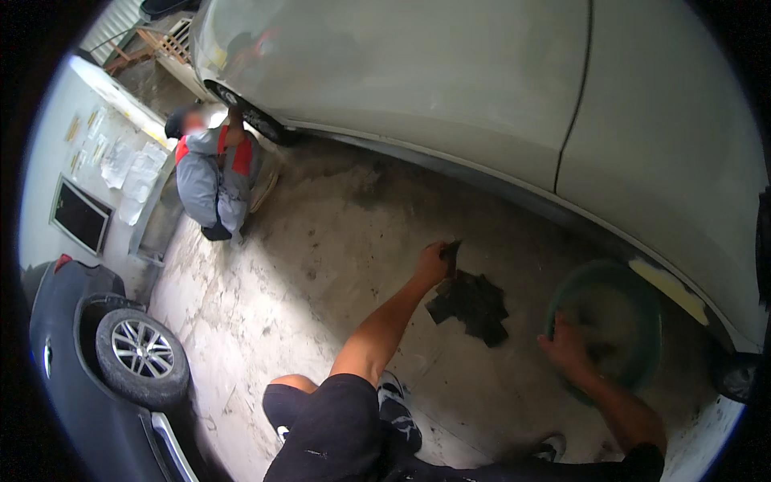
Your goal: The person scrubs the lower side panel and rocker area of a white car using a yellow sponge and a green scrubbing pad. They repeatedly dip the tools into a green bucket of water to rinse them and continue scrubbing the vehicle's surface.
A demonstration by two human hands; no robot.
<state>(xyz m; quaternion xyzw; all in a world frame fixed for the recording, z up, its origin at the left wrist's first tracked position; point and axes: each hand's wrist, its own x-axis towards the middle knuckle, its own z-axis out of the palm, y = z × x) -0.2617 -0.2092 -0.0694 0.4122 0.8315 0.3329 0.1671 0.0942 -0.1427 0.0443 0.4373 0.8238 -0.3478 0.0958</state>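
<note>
My left hand point(433, 263) grips a dark, thin sheet point(451, 258), likely sandpaper, just above a loose pile of similar dark pieces point(473, 304) on the concrete floor. To the right, my right hand point(566, 346) is at the near left rim of a round green basin point(653, 337) that holds cloudy water point(614, 316). Whether its fingers hold the rim or anything else cannot be told. A dark shape shows blurred in the water. Beyond the basin, a yellowish filler patch point(668, 290) marks the lower edge of a grey-white car body point(433, 78).
A person in grey and red workwear point(202, 175) squats by the car's far wheel point(256, 117). A dark car point(78, 361) with an exposed wheel point(143, 355) stands at the left. My shoes point(391, 385) are close to the pile.
</note>
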